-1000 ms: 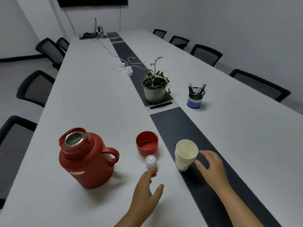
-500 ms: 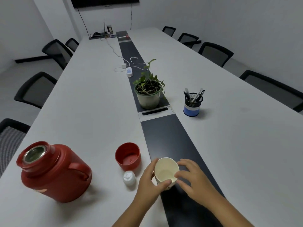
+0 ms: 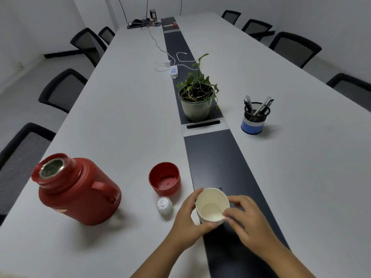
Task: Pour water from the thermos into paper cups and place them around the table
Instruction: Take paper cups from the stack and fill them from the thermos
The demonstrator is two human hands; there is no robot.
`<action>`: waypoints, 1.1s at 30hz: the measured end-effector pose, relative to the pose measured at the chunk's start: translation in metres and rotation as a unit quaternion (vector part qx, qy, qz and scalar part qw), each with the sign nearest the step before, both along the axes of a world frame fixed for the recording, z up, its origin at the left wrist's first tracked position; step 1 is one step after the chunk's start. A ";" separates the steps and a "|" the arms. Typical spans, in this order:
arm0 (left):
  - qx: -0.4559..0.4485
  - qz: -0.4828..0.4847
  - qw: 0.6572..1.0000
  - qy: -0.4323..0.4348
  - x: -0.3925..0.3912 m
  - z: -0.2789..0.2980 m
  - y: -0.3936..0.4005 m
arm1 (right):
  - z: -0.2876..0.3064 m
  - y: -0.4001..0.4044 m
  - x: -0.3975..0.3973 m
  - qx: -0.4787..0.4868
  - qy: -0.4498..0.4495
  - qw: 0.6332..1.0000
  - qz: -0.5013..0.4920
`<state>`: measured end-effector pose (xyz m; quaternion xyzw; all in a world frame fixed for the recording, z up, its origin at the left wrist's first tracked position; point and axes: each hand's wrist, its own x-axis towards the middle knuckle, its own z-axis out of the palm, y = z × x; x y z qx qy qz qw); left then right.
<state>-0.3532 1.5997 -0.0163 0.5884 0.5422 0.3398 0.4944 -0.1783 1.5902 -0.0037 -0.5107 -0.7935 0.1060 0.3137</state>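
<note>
Left hand (image 3: 187, 221) and right hand (image 3: 246, 219) cup paper cup (image 3: 212, 206).

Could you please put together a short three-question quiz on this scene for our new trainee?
1. True or false: the thermos has its lid on.
2. Which hands hold the paper cup? A left only, B right only, C both.
3. What stands in the dark strip beyond the cup?

Key: 1 false, its mouth is open and the red lid sits beside it. 2 C, left hand and right hand. 3 the potted plant.
</note>
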 end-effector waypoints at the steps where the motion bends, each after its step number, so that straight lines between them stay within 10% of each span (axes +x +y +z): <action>1: -0.001 -0.001 1.000 0.003 0.000 0.001 0.000 | -0.001 0.000 0.000 0.008 0.002 1.000 -0.005; 18: 0.023 -0.030 0.999 0.022 -0.002 0.000 0.000 | 0.054 -0.006 0.011 -0.035 0.194 0.979 -0.057; 29: 0.112 0.139 0.937 0.301 -0.113 -0.030 -0.137 | 0.022 -0.071 -0.085 -0.075 0.228 0.969 0.052; 33: 0.010 0.187 0.894 0.407 -0.171 -0.044 -0.211 | -0.005 -0.089 -0.156 -0.152 0.244 0.951 0.114</action>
